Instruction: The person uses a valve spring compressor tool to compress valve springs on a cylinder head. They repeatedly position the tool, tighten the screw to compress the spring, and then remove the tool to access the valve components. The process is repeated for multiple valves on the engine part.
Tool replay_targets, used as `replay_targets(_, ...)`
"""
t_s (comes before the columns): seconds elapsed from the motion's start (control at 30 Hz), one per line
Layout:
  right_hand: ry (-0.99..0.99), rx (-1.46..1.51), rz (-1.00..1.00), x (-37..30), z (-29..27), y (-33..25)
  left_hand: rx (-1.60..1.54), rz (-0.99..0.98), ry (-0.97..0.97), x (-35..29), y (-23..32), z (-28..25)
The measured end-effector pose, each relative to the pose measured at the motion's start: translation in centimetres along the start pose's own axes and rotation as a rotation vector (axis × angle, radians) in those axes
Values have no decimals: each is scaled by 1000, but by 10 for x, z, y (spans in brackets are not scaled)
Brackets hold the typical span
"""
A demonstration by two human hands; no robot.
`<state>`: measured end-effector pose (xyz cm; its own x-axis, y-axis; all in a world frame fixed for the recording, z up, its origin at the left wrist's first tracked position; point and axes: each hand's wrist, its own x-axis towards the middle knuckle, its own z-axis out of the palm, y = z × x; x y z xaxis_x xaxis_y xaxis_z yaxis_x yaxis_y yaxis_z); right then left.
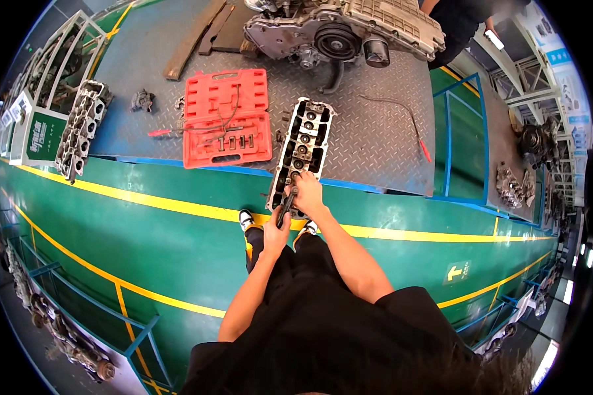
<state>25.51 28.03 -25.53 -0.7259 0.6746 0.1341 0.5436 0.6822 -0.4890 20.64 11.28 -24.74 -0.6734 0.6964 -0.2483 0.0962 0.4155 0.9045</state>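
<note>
A long metal cylinder head lies on the workbench, its near end jutting over the front edge toward me. My left hand is closed around the lower part of a dark, slim metal hand tool, which slants up along the near end of the head. My right hand is at the tool's upper end, over the last openings of the head. Its fingers are curled together, and they hide what they pinch. Left of the head, an open red plastic tool case holds several small metal pieces.
A large engine stands at the bench's back. A red-handled cable-like tool lies right; another cylinder head sits at the left edge. Wooden bars lie behind the case. Another person stands far right.
</note>
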Motion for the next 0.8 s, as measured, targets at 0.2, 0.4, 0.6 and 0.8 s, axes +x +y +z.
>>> replay_targets(0.2, 74, 26, -31, -1, 0, 1, 47, 99, 46, -1, -2, 4)
replay_targets(0.4, 69, 45, -6, -2, 2, 5, 145, 102, 95, -5, 5, 10)
replay_targets(0.6, 41, 68, -3, -2, -3, 1, 51, 107, 75, -3, -5, 8)
replay_targets(0.8, 58, 60, 4, -3, -2, -1, 37, 35, 14, -4, -5, 5)
